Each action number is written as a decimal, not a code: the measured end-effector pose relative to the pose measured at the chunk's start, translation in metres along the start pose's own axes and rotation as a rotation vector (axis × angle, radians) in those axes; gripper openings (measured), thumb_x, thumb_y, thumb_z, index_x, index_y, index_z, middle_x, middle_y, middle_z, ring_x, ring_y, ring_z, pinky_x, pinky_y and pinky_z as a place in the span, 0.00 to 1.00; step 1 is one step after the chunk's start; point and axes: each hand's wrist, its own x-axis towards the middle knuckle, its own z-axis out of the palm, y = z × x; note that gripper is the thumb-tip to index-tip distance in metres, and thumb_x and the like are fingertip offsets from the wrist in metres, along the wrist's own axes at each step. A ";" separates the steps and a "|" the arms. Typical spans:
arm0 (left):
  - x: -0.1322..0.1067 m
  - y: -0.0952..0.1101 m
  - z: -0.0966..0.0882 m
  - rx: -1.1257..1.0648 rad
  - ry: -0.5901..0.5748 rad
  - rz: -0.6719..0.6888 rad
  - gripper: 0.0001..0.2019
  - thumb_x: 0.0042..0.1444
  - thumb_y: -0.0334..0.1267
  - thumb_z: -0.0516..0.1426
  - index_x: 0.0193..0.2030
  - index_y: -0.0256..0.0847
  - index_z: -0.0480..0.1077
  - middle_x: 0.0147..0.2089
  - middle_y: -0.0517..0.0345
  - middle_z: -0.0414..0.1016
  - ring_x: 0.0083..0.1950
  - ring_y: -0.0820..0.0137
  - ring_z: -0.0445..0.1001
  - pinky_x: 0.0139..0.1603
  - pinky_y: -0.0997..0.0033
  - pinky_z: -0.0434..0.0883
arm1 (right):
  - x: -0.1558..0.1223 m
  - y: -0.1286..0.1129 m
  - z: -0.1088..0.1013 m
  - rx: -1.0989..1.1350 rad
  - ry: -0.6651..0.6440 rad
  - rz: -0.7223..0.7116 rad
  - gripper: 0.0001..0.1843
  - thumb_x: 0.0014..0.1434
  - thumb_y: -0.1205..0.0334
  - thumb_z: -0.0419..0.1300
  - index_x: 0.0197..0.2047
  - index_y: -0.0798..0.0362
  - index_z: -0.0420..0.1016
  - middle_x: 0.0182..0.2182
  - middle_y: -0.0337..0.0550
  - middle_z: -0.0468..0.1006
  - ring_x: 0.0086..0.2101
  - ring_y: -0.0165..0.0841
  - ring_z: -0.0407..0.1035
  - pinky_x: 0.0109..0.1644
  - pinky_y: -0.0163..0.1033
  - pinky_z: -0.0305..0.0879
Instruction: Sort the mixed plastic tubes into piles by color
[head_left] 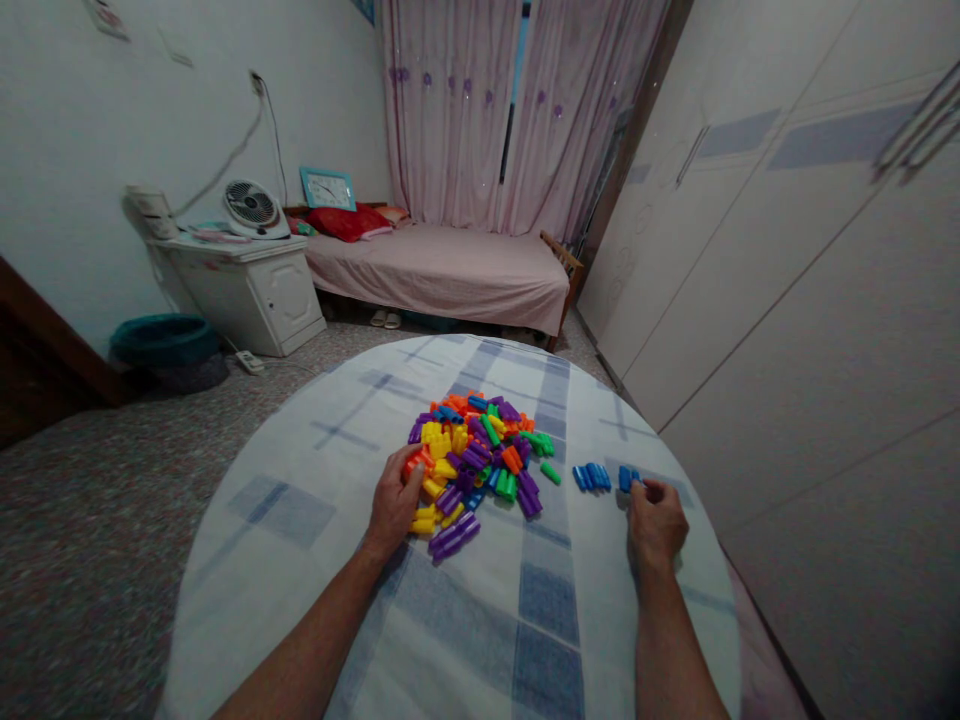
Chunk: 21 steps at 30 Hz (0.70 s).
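Note:
A heap of small plastic tube pieces (474, 455) in yellow, purple, orange, green and blue lies on a round table with a checked cloth (315, 500). My left hand (394, 500) rests at the heap's left edge, fingers curled against the yellow and orange pieces. My right hand (656, 522) is to the right, fingers pinched on a blue piece (627, 478). A short row of blue pieces (592, 476) lies just left of that hand, apart from the heap. One green piece (550, 472) lies alone between heap and row.
Beyond the table is a bed with a pink cover (442, 265) and red pillows. A white cabinet (247, 285) with a small fan (251, 205) stands at the left. Pale wardrobe doors (787, 250) line the right side. A teal basin (161, 338) sits on the floor.

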 end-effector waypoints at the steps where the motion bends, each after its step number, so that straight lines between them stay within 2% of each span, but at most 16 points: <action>1: 0.000 0.000 0.000 0.000 -0.003 -0.003 0.17 0.58 0.43 0.49 0.52 0.40 0.66 0.53 0.51 0.68 0.55 0.65 0.67 0.59 0.62 0.63 | -0.001 0.002 0.002 -0.035 -0.018 0.005 0.19 0.53 0.50 0.53 0.40 0.55 0.73 0.33 0.50 0.77 0.34 0.41 0.68 0.38 0.43 0.59; 7: 0.001 -0.001 0.000 0.000 -0.004 -0.006 0.18 0.58 0.43 0.50 0.52 0.39 0.67 0.53 0.50 0.68 0.55 0.65 0.67 0.59 0.62 0.63 | -0.009 0.004 0.008 -0.151 -0.137 -0.143 0.17 0.54 0.54 0.50 0.39 0.53 0.74 0.36 0.51 0.77 0.36 0.41 0.67 0.40 0.44 0.59; 11: 0.000 -0.001 0.000 -0.010 0.003 -0.004 0.17 0.58 0.42 0.50 0.51 0.41 0.67 0.53 0.51 0.69 0.55 0.65 0.67 0.59 0.61 0.63 | -0.011 -0.008 0.006 -0.045 -0.056 -0.231 0.18 0.55 0.55 0.49 0.40 0.55 0.74 0.38 0.52 0.76 0.38 0.42 0.66 0.43 0.45 0.60; 13: 0.000 -0.001 0.000 -0.010 0.003 -0.004 0.17 0.58 0.42 0.50 0.51 0.41 0.67 0.53 0.52 0.69 0.55 0.65 0.67 0.59 0.61 0.63 | -0.017 -0.021 0.006 0.053 -0.052 -0.328 0.17 0.57 0.55 0.49 0.40 0.55 0.74 0.38 0.52 0.75 0.40 0.42 0.66 0.46 0.46 0.60; 18: 0.000 0.001 0.000 -0.013 0.009 -0.010 0.16 0.57 0.42 0.50 0.51 0.41 0.68 0.52 0.52 0.69 0.54 0.65 0.68 0.58 0.62 0.64 | -0.057 -0.068 0.013 0.326 -0.301 -0.653 0.09 0.58 0.58 0.53 0.37 0.51 0.72 0.36 0.46 0.75 0.41 0.39 0.68 0.48 0.46 0.63; 21: 0.000 0.001 0.000 -0.011 0.013 -0.007 0.17 0.57 0.42 0.51 0.51 0.41 0.68 0.52 0.52 0.69 0.54 0.65 0.68 0.58 0.61 0.64 | -0.087 -0.091 0.017 0.384 -0.457 -0.797 0.07 0.59 0.62 0.55 0.40 0.49 0.72 0.39 0.45 0.75 0.45 0.39 0.67 0.51 0.48 0.62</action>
